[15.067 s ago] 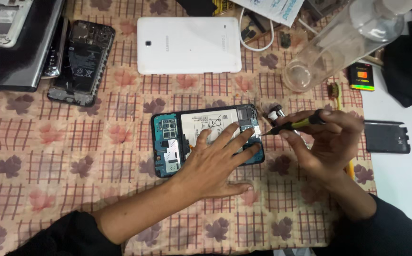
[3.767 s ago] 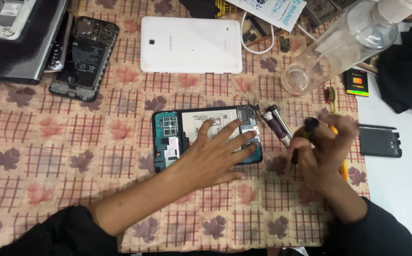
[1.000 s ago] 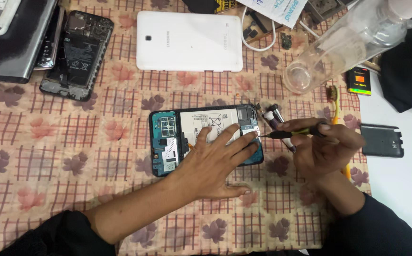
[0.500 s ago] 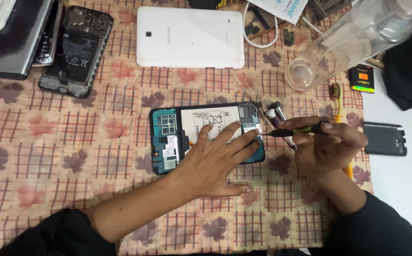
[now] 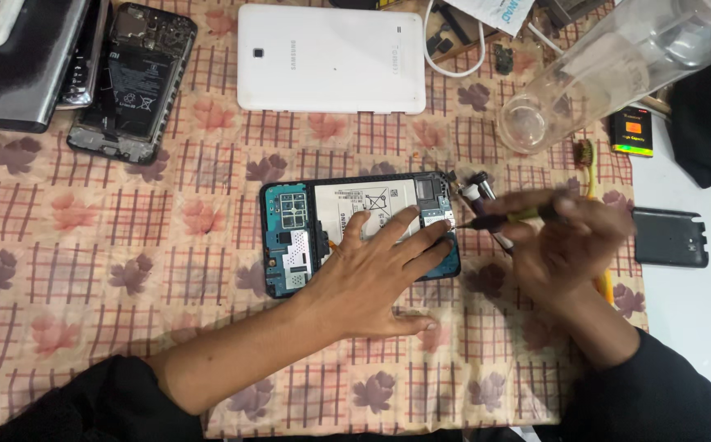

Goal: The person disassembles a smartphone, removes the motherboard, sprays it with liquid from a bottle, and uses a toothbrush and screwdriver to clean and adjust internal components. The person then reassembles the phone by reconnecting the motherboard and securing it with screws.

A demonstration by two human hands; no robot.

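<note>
An opened small tablet [image 5: 306,233] lies face down at the middle of the patterned cloth, its blue board and white battery exposed. My left hand [image 5: 376,274] rests flat on its right half, fingers spread, pressing it down. My right hand [image 5: 564,241] is blurred and grips a thin screwdriver [image 5: 499,219] with a green and black handle. The tip of that tool points left at the tablet's upper right corner, beside my left fingertips.
A white tablet [image 5: 331,57] lies face down at the top. An opened phone [image 5: 130,82] and dark devices [image 5: 20,65] sit top left. A clear plastic bottle [image 5: 601,69] lies top right, a dark phone cover [image 5: 670,237] at the right, a yellow toothbrush [image 5: 589,160] near it.
Since a second ago the hands have hardly shifted; the screwdriver tip stays at the tablet's upper right corner. Some seconds back my right hand held the tool away from the tablet.
</note>
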